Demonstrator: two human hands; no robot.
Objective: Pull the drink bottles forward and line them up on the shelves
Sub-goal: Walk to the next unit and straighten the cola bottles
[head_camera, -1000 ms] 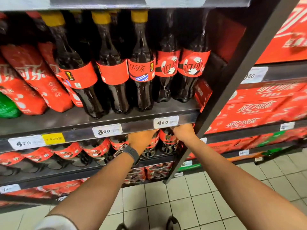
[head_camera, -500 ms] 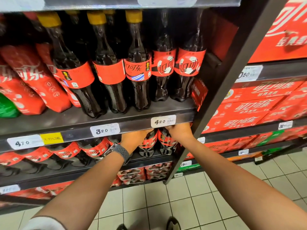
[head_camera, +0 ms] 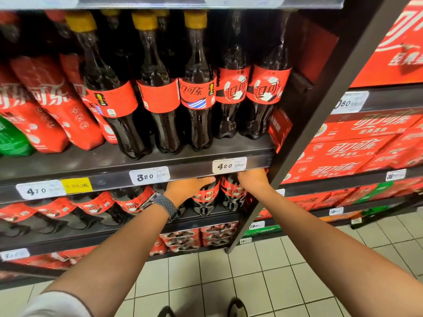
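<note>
Both arms reach under the upper shelf (head_camera: 192, 173) into the shelf below: the left hand (head_camera: 186, 187) lies over the top of a cola bottle (head_camera: 206, 199) with a red label, its fingers curled around it, while the right hand (head_camera: 251, 179) goes in above the neighbouring bottle (head_camera: 232, 193) at the row's right end, its fingers hidden behind the shelf edge, so its grip cannot be told. On the upper shelf, tall cola bottles (head_camera: 158, 97) stand upright in a row.

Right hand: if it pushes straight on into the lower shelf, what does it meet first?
The right hand already rests on the rightmost cola bottle; further in, probably more bottles, but the depth is hidden.
</note>
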